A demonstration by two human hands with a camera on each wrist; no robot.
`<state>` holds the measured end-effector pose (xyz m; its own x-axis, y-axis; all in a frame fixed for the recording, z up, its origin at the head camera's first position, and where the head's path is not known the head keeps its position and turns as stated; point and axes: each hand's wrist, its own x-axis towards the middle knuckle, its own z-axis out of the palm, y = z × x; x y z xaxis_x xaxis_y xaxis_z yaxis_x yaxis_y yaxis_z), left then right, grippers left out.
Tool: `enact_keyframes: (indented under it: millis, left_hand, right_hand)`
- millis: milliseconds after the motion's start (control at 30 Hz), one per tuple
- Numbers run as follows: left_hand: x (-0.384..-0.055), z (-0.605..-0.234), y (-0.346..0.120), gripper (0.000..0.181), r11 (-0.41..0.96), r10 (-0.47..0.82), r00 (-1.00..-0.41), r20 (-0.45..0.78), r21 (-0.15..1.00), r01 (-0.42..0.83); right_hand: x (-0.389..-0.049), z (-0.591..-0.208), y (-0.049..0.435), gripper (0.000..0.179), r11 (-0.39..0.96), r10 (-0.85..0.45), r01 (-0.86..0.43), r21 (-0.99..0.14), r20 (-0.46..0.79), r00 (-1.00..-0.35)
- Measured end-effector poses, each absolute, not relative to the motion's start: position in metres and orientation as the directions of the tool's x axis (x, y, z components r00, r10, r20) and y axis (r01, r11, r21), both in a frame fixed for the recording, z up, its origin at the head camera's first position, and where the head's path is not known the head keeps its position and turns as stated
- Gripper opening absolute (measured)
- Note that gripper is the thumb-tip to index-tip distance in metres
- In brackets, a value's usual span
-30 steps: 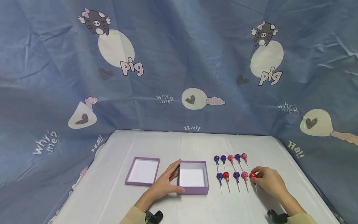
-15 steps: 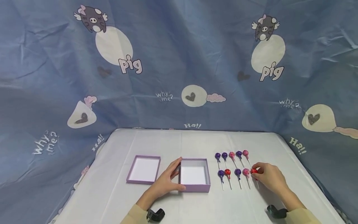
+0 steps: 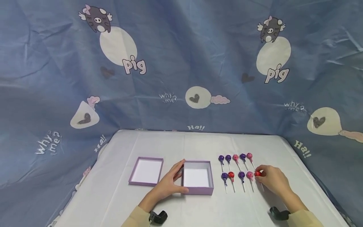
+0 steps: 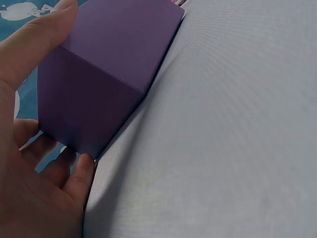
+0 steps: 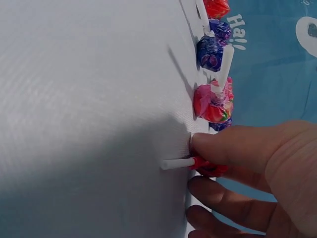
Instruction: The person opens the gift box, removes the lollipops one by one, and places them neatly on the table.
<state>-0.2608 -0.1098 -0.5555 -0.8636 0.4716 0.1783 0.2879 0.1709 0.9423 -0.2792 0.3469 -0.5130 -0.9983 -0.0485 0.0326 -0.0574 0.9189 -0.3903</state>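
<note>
My left hand (image 3: 168,186) holds the left side of a lidless purple box (image 3: 198,190), thumb at the front corner and fingers toward the back. The left wrist view shows the thumb against one purple wall (image 4: 124,39) and the other fingertips along another. On the right, my right hand (image 3: 273,179) pinches a red lollipop (image 3: 257,173) at the end of the front row. Its white stick (image 5: 178,163) points out between thumb and fingers in the right wrist view; the fingers partly hide its head. Beside it lies a pink lollipop (image 3: 250,175).
Left of the box lies its purple-rimmed lid (image 3: 146,183), white inside up. More lollipops in purple, red and pink form two rows right of the box, including a purple one (image 3: 221,158) at the back left. A white cloth covers the table (image 3: 113,176); a blue printed curtain (image 3: 170,63) hangs behind.
The head view has shifted slightly. My right fingers cover a little more of the red lollipop than a second ago. My left hand and the box keep their places.
</note>
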Motion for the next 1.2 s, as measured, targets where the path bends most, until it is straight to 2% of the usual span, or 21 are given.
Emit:
enact_keyframes:
  millis: [433,667,900,1200]
  left_hand:
    - [-0.259,-0.557,-0.110,0.114,0.159,0.470,-0.861,0.195,0.941,0.300]
    - [-0.260,-0.557,-0.110,0.114,0.124,0.481,-0.843,0.241,0.933,0.338]
    - [-0.260,-0.553,-0.113,0.106,0.102,0.474,-0.845,0.247,0.938,0.331]
    - [-0.260,-0.554,-0.111,0.104,0.054,0.481,-0.835,0.265,0.942,0.330]
  right_hand:
    - [-0.269,-0.501,0.348,0.045,0.923,-0.068,-0.075,-0.378,0.032,-0.997]
    - [-0.258,-0.487,0.342,0.041,0.928,-0.054,-0.108,-0.357,0.159,-0.986]
    - [-0.245,-0.478,0.316,0.034,0.905,-0.057,-0.187,-0.383,0.327,-0.943]
    - [-0.239,-0.477,0.300,0.034,0.896,-0.052,-0.213,-0.390,0.385,-0.922]
